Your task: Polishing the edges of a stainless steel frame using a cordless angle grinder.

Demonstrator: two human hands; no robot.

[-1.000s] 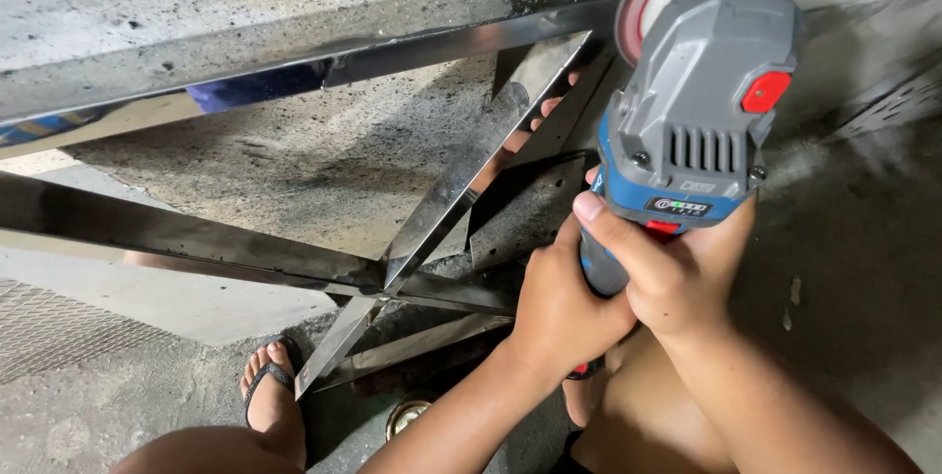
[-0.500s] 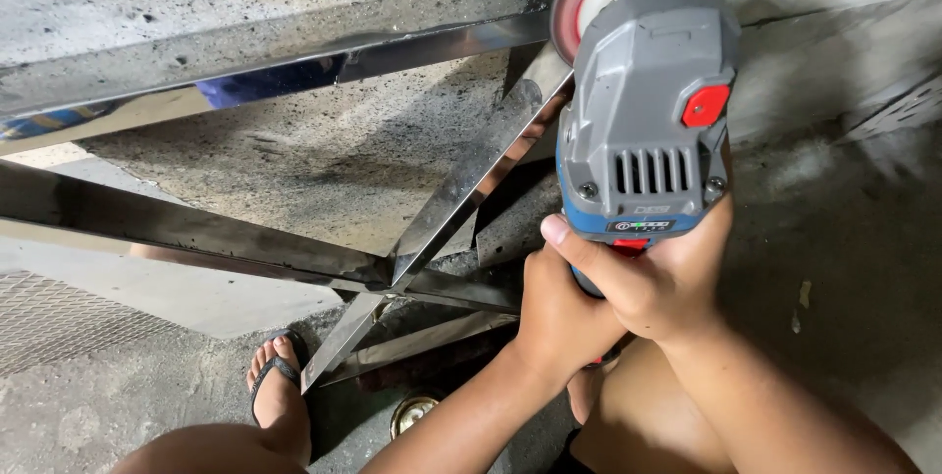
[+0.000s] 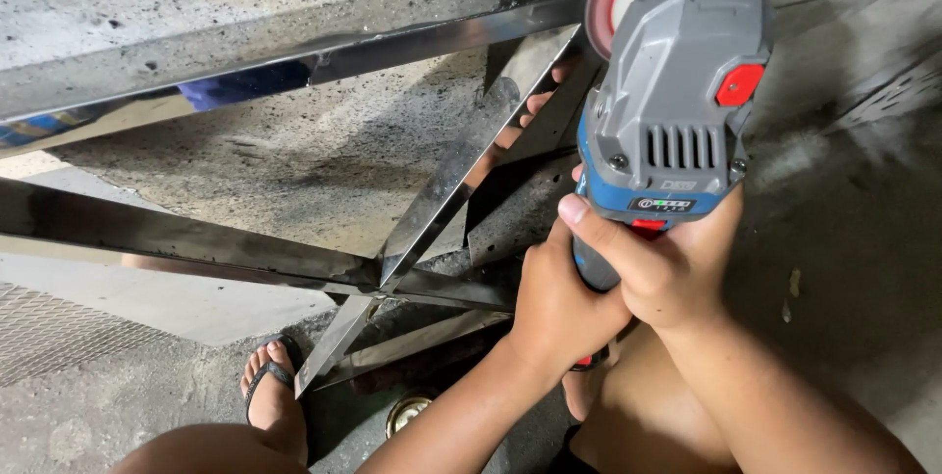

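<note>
A rough concrete floor [image 3: 294,155] fills most of the frame, speckled dark with dust toward the upper middle. At the lower left lies a patch of metal mesh [image 3: 49,332], with a paler smooth slab [image 3: 186,302] just beside it. A bare foot in a black sandal [image 3: 273,391] stands on the floor at the lower left of centre. Near it, lower centre, a small round brass-coloured object [image 3: 407,413] sits half in shadow. A perforated grating [image 3: 898,91] shows at the right edge.

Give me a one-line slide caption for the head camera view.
Both hands, left hand and right hand, grip a grey-and-blue angle grinder at a polished steel frame on the concrete floor.
</note>
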